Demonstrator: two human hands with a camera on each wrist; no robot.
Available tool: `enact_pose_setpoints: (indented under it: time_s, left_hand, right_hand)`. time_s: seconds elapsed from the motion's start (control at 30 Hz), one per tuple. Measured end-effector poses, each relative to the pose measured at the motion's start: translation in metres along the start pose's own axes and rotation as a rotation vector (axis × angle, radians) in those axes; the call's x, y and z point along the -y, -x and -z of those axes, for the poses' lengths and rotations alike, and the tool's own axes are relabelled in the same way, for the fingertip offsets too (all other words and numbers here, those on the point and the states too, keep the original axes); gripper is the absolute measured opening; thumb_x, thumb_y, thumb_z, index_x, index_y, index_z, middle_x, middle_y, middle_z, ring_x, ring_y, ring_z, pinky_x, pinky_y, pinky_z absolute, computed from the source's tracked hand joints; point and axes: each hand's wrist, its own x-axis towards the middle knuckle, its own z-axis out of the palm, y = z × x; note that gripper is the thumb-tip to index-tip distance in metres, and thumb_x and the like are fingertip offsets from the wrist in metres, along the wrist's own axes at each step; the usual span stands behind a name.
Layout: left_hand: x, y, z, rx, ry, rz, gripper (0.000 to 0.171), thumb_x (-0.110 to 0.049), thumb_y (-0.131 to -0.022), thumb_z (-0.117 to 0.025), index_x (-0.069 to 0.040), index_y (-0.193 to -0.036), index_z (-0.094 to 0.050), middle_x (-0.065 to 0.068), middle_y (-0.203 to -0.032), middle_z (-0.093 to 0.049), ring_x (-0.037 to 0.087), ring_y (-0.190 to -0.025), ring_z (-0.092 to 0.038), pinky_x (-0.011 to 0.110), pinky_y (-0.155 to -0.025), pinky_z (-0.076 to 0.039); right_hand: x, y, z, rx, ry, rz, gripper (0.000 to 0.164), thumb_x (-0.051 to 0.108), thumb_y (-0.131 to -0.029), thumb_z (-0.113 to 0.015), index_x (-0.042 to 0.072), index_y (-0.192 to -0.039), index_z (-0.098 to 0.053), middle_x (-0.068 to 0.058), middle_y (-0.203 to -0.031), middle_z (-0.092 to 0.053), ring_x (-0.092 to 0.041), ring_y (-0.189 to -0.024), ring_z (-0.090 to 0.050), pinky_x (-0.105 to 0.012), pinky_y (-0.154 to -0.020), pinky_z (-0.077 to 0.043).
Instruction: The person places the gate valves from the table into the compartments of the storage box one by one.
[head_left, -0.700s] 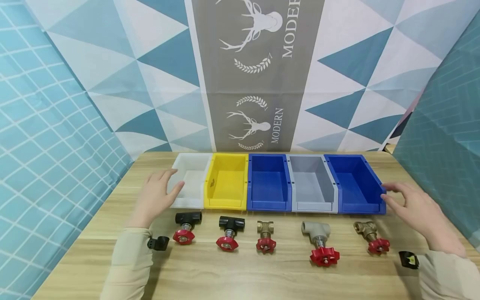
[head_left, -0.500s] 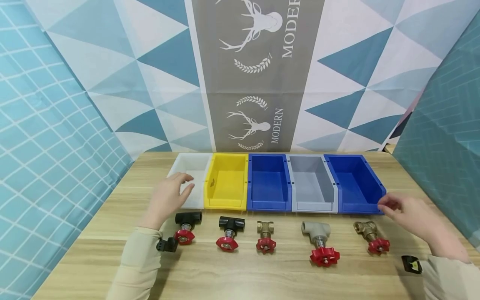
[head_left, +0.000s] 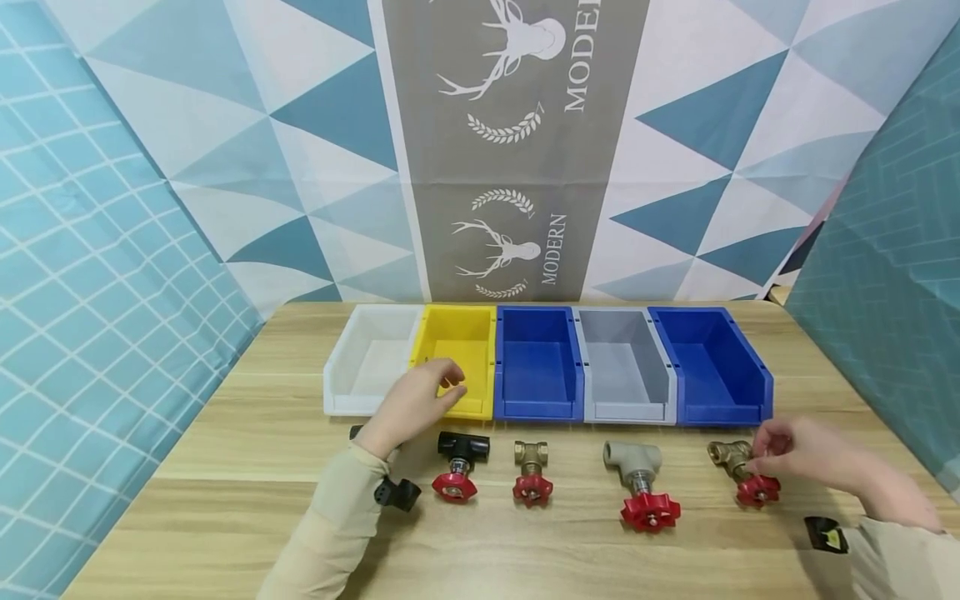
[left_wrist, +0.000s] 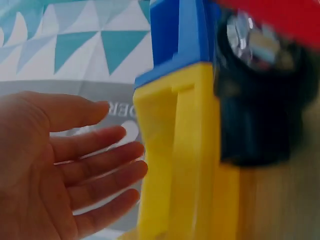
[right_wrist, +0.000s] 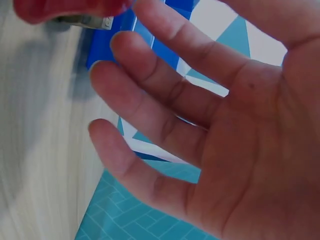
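My left hand [head_left: 416, 404] is over the front of the yellow bin [head_left: 480, 407], its loosely bent fingers holding nothing. In the left wrist view, the bin's front edge [left_wrist: 195, 150] and a black valve [left_wrist: 255, 125] with a red handwheel lie beyond those fingertips. My right hand [head_left: 813, 454] is at the rightmost brass valve [head_left: 738, 457], thumb and fingers apart close above its red handwheel [head_left: 757, 492]. The right wrist view shows that handwheel [right_wrist: 70, 7] near the index fingertip, with the palm bare. Another black valve [head_left: 356, 432] is mostly hidden by the left hand and sleeve.
Along the back stand a white bin [head_left: 348, 404], a blue bin [head_left: 538, 408], a grey bin [head_left: 628, 411] and another blue bin [head_left: 723, 412]. In front lie a black valve [head_left: 463, 447], a small brass valve [head_left: 532, 454] and a grey valve [head_left: 637, 458] on the wooden table [head_left: 525, 558].
My left hand has moved right from the white bin to the yellow one. My right hand has come down from the right blue bin's edge to the brass valve. The valves stay put.
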Motion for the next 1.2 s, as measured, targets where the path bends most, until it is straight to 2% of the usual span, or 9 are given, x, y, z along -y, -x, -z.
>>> enact_pose_setpoints:
  time_s: [0.17, 0.4, 0.5, 0.73, 1.2]
  left_hand:
    - [-0.004, -0.007, -0.016, 0.052, 0.053, 0.028, 0.019, -0.024, -0.087, -0.061, -0.008, -0.097, -0.06, 0.004, -0.093, -0.063, 0.019, -0.084, -0.059, 0.034, -0.077, -0.048]
    - [-0.001, -0.009, -0.033, 0.119, 0.066, -0.003, 0.016, -0.026, -0.087, -0.06, -0.011, -0.091, -0.06, 0.0, -0.087, -0.063, 0.014, -0.076, -0.055, 0.032, -0.075, -0.047]
    - [-0.001, -0.009, -0.036, 0.132, 0.066, -0.008, 0.017, -0.027, -0.088, -0.059, -0.011, -0.093, -0.06, 0.0, -0.087, -0.062, 0.014, -0.076, -0.054, 0.032, -0.075, -0.046]
    - [0.001, -0.008, -0.043, 0.146, 0.022, -0.025, 0.024, -0.029, -0.09, -0.056, -0.009, -0.1, -0.062, 0.005, -0.097, -0.065, 0.019, -0.087, -0.06, 0.035, -0.081, -0.048]
    - [0.001, -0.008, -0.044, 0.138, -0.017, -0.045, 0.024, -0.029, -0.09, -0.055, -0.009, -0.1, -0.063, 0.004, -0.094, -0.066, 0.017, -0.082, -0.06, 0.034, -0.077, -0.048]
  right_hand:
    - [-0.001, -0.001, -0.002, 0.031, 0.001, 0.006, 0.013, 0.016, -0.08, -0.068, 0.01, -0.074, -0.057, 0.013, -0.062, -0.05, 0.004, -0.055, -0.04, -0.02, -0.047, -0.033]
    - [0.004, -0.002, -0.002, 0.113, -0.066, -0.007, 0.016, 0.017, -0.08, -0.067, 0.007, -0.073, -0.056, 0.01, -0.063, -0.051, 0.002, -0.055, -0.043, -0.021, -0.048, -0.035]
    - [0.006, -0.003, -0.002, 0.136, -0.072, -0.037, 0.019, 0.019, -0.079, -0.068, 0.006, -0.073, -0.055, 0.008, -0.063, -0.051, 0.001, -0.055, -0.043, -0.021, -0.049, -0.036]
    - [0.01, -0.003, -0.003, 0.183, -0.077, -0.098, 0.023, 0.023, -0.076, -0.071, 0.006, -0.073, -0.054, 0.004, -0.063, -0.051, -0.002, -0.055, -0.044, -0.021, -0.05, -0.035]
    - [0.009, -0.005, -0.005, 0.243, -0.1, -0.073, 0.024, 0.022, -0.073, -0.073, 0.006, -0.072, -0.055, 0.005, -0.064, -0.053, -0.001, -0.057, -0.045, -0.021, -0.051, -0.036]
